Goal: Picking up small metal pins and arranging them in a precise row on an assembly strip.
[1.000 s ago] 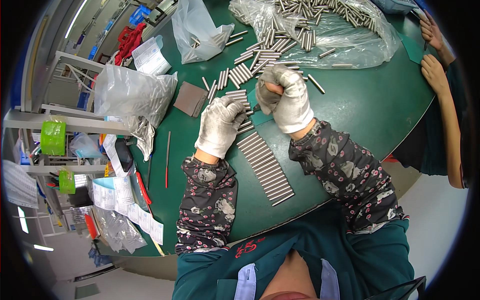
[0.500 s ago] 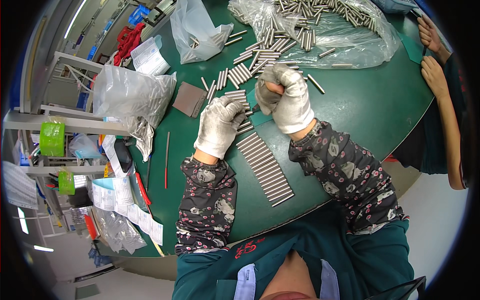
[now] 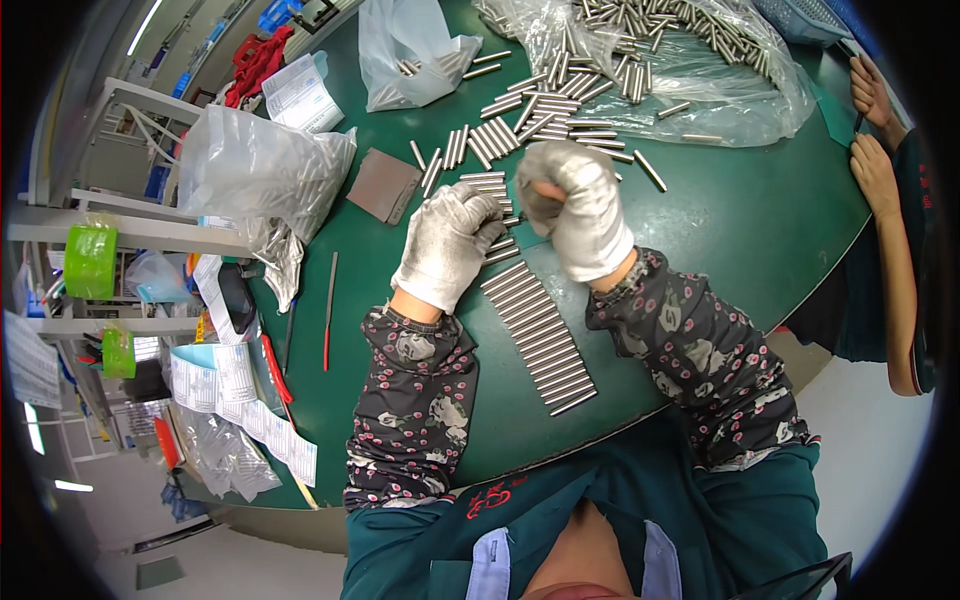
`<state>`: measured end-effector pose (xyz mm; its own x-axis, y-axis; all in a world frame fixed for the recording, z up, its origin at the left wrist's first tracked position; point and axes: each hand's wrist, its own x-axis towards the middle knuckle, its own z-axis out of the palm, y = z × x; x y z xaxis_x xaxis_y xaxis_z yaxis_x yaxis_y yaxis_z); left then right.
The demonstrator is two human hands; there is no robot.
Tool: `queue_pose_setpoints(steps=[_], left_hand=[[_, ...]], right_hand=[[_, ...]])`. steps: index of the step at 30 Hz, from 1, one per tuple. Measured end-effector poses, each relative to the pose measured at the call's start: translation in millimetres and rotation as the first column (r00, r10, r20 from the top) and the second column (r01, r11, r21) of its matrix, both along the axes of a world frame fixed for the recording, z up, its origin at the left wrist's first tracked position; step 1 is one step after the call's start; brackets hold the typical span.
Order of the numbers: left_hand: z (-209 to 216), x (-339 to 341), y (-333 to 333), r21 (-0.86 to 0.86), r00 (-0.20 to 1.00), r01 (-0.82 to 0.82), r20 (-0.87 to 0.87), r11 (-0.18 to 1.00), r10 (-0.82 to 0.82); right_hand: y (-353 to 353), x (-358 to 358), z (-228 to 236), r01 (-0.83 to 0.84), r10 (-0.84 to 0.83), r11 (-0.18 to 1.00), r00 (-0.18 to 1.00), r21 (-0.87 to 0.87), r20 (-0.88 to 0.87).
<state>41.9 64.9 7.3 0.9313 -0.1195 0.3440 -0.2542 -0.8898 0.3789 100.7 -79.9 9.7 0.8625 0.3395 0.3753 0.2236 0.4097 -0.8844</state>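
The left hand [image 3: 442, 245], in a pale work glove, lay over a green table [image 3: 700, 215] with its fingers bent down at the edge of a column of metal pins [image 3: 538, 338]. Those fingers were drawn close together and seemed to touch the nearest pins, though the glove covered the tips, so whether they pinched one could not be told. The right hand [image 3: 585, 215], gloved too (a bit of bare skin showed near the thumb), was curled like a loose fist just right of the column's upper end. Its fingers were folded in; what they held, if anything, could not be made out from above.

The pins lay side by side, in a slanting band that ran from between the hands down toward the person, near the table's edge. Beyond the hands spread a looser scatter of pins [image 3: 497, 134], and farther off a big heap [image 3: 690, 30] rested on a clear plastic sheet [image 3: 740, 105].

Left of the left hand lay a flat brown block [image 3: 384, 186], and nearer the person a slim tool with a red end [image 3: 329, 318]. A filled clear bag [image 3: 265, 165] stood at the table's left side. At the far right, a co-worker's hands [image 3: 875, 170] were well apart from these.
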Motion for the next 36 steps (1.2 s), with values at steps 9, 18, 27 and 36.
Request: queue_pose_setpoints(steps=[9, 18, 27, 36], left_hand=[[5.2, -5.9, 0.3, 0.109, 0.998, 0.0, 0.056, 0.994, -0.006], [3.2, -3.6, -0.9, 0.149, 0.996, 0.005, 0.082, 0.989, -0.018], [1.3, -3.1, 0.2, 0.087, 0.999, -0.021, 0.032, 0.996, 0.018], [2.2, -3.0, 0.3, 0.094, 0.998, 0.011, 0.06, 0.996, -0.017]], right_hand=[[-2.9, 7.9, -6.7, -0.026, 0.112, 0.965, 0.94, 0.259, -0.323], [1.1, 9.8, -12.2, 0.011, 0.086, 0.964, 0.932, 0.265, -0.353], [-1.0, 7.6, -7.3, -0.007, 0.09, 0.967, 0.945, 0.255, -0.315], [-1.6, 7.1, -4.5, 0.009, 0.082, 0.964, 0.94, 0.266, -0.331]])
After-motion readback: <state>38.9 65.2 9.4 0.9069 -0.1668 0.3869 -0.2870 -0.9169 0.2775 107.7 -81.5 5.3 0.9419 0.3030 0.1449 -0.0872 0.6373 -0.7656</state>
